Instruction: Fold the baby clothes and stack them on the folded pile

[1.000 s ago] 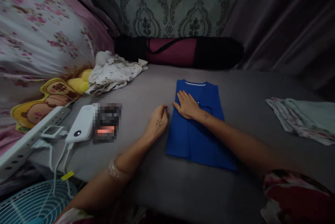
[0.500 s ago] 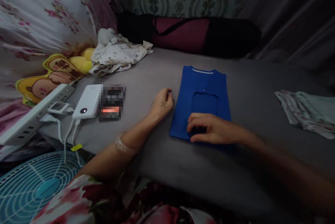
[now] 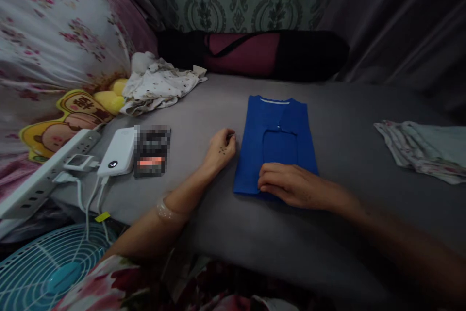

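Note:
A blue T-shirt [image 3: 251, 155] lies folded into a neat rectangle, its collar with a white strip at the far end. Two thin dark blue lines and a small shiny bit [image 3: 279, 128] show on its front. My right hand [image 3: 287, 182] is over the shirt's near edge, fingers together and thumb drawn in, closed on the cloth there; the fingertips are partly hidden. Just left of the shirt, my left hand [image 3: 222, 146] rests on the grey sheet with fingers curled in. Nothing shows in it.
To the right lies a stack of folded clothes [image 3: 418, 151]. Leftward are a pixelated dark object [image 3: 151, 151], a white power bank [image 3: 118, 151], a power strip [image 3: 47, 175] and a blue fan [image 3: 65, 272]. A long black and maroon bag [image 3: 240, 54] lies at the back.
My right thumb and fingers have come together at the shirt's near edge; before, they were apart. My left hand stays beside the shirt. The whole view has shifted slightly.

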`<state>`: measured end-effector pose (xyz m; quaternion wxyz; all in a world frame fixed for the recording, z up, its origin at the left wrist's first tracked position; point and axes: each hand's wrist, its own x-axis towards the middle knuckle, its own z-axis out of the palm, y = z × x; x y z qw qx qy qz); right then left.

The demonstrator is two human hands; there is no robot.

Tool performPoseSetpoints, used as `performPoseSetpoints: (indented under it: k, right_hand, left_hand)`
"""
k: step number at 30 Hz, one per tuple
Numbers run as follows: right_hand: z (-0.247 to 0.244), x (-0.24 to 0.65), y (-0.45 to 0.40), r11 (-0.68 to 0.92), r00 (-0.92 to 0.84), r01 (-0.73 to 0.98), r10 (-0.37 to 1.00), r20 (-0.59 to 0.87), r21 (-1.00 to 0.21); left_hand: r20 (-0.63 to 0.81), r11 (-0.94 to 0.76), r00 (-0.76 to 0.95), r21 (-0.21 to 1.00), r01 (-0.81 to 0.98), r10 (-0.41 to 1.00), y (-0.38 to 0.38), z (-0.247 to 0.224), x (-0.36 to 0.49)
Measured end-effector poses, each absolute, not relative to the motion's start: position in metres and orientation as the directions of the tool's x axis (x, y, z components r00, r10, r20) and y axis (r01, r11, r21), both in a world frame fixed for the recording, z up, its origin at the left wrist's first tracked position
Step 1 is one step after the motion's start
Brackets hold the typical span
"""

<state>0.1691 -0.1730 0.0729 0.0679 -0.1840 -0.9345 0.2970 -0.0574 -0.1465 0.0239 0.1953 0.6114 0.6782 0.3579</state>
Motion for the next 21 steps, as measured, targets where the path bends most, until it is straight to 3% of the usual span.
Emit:
performPoseSetpoints:
  k: [5, 11, 16, 21]
  right_hand:
    - [0.09, 0.162, -0.173, 0.789, -0.909, 0.367, 0.416, -0.01, -0.494]
    - [0.064, 0.123, -0.155, 0.782, -0.764, 0.554, 0.614, 0.197, -0.286]
    - [0.024, 0.094, -0.146, 0.737, -0.752, 0.63, 0.658, 0.047, -0.245]
    - [0.025, 0.094, -0.15, 0.738, -0.764, 0.616, 0.645, 0.02, -0.274]
  left_hand:
    - [0.184, -0.004, -0.19, 0.728, 0.686, 0.964, -0.146, 0.022, -0.058]
    - [0.224, -0.035, -0.201, 0.746, 0.665, 0.953, -0.143, 0.017, -0.061]
    - [0.266, -0.055, -0.25, 0.779, 0.624, 0.931, -0.142, 0.015, -0.062]
    - [0.274, -0.073, -0.251, 0.797, 0.6, 0.928, -0.143, 0.017, -0.06]
